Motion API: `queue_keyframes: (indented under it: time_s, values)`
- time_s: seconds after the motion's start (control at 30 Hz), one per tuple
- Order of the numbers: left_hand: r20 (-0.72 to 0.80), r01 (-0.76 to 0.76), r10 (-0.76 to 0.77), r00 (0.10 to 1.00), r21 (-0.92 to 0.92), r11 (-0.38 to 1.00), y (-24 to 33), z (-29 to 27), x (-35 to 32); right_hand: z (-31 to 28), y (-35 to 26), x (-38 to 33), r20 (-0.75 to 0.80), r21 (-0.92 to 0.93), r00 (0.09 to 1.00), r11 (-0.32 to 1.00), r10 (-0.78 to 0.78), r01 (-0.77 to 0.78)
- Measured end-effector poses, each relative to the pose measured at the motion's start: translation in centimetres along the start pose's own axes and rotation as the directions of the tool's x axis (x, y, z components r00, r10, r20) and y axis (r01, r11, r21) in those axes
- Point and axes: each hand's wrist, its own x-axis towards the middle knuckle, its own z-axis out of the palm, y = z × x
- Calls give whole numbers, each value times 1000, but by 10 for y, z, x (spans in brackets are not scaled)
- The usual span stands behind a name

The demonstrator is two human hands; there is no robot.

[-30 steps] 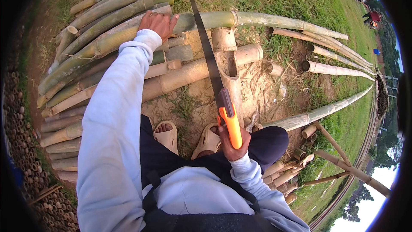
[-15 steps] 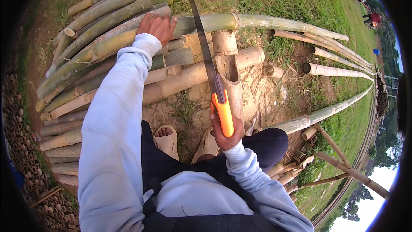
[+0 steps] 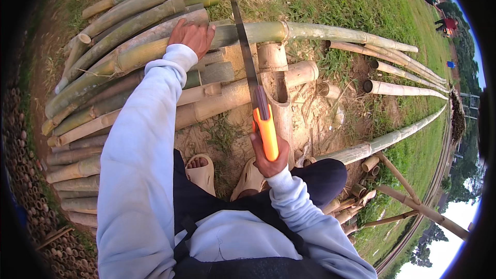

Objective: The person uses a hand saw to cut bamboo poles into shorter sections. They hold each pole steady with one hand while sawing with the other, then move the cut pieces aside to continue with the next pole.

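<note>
My left hand bears down on a long greenish bamboo pole, its fingers curled over the top. Across that pole, just right of the hand, lies the dark blade of a handsaw. My right hand is wrapped round the saw's orange handle, nearer my body. Under the pole, close to the blade, stands a short upright bamboo piece on a thick cross-lying bamboo. I cannot tell how deep the blade is in the pole.
Cut bamboo lengths are stacked at the left. More long poles lie on the grass at the right, near a bamboo frame. My sandalled feet are below the work. Another person is far off.
My right hand has pushed the handsaw slightly away from me across the pole. My left hand stays on the bamboo. The view has shifted a little.
</note>
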Motion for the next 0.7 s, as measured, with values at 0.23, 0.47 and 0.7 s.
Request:
queue_keyframes:
  time_s: [0.23,0.47,0.7]
  values:
    - [163,70,-62,985,-48,996,10,-11,-6,-3,-12,31,10,61,999,997,40,-41]
    - [375,-5,30,927,-69,998,-7,-14,5,19,-7,91,-25,11,992,992,-128,128]
    - [295,-100,107,949,-38,994,7,-42,-12,-11,-49,60,-74,40,986,987,-151,154]
